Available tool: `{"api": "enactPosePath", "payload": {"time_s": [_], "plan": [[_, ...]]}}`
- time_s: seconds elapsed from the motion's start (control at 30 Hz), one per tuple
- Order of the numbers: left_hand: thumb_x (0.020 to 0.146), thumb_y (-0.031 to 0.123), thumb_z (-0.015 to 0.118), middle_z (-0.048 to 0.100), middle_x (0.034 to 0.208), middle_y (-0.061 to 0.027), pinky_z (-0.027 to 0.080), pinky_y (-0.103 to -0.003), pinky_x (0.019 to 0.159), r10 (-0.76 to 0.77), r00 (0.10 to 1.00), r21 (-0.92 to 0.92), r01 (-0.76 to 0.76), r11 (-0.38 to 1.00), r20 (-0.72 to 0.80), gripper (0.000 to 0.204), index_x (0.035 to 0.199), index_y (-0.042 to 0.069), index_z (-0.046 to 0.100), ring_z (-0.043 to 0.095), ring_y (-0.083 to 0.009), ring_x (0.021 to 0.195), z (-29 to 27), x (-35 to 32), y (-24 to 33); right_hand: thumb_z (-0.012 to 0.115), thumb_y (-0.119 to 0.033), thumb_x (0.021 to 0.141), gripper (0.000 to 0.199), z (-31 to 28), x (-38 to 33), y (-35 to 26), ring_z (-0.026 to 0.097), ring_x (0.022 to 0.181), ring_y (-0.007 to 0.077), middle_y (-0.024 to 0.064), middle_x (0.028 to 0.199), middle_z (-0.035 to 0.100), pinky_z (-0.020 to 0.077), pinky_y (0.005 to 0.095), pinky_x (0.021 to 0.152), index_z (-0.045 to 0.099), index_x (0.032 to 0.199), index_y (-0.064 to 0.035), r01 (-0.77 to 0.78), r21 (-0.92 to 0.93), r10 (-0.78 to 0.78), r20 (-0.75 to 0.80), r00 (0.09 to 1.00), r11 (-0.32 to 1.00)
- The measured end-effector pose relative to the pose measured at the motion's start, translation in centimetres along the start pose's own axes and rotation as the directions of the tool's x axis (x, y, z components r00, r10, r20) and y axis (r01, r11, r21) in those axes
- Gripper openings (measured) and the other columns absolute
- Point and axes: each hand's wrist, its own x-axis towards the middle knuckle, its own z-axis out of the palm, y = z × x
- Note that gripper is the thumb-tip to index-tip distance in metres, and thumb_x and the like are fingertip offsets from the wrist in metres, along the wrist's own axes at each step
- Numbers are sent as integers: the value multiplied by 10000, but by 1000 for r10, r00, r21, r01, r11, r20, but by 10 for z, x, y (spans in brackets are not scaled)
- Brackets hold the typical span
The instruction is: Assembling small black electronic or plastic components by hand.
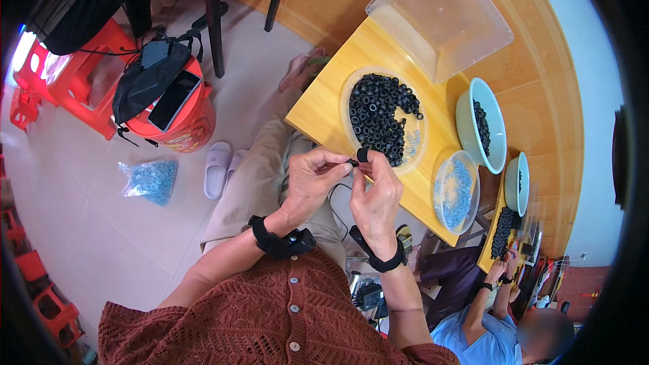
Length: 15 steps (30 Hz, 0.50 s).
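My left hand (pixel 313 179) pinches a small black ring-like part (pixel 352 162) between thumb and forefinger, just off the near edge of the table. My right hand (pixel 376 199) meets it there, its fingers pressed together at the part; what they hold is too small to make out. A black band (pixel 363 155) wraps a finger of my right hand. Right beyond both hands lies a round clear tray (pixel 346 105) of black ring-shaped parts, with a few tiny pale-blue pieces (pixel 412 143) at its right side. A clear round dish (pixel 440 206) of pale-blue pieces stands to the right.
A pale-green basin (pixel 464 118) with black parts sits at the table's (pixel 318 111) right edge. A clear plastic bin (pixel 439 17) leans at the back. To the left are a red bucket (pixel 193 118), a bag of blue pieces (pixel 154 181) and slippers (pixel 217 169). Another person works lower right.
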Motion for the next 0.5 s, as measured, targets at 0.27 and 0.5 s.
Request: {"api": "enactPosePath", "payload": {"time_s": [0.27,0.5], "plan": [[759,-53,623,649,818,-66,497,-204,667,-19,996,67,25,997,-93,105,856,-30,654,594,-80,730,3,-1,1,597,127,658,350,14,-7,8,623,726,246,151,838,604,501,311,656,526,983,19,25,-39,-26,-32,999,999],[763,-58,613,649,813,-67,496,-204,670,23,989,140,-3,990,-143,108,862,-33,647,601,-89,720,1,-1,-4,567,108,669,298,22,-6,10,563,730,319,168,821,565,464,376,627,533,954,27,197,-194,-205,-23,978,961]]}}
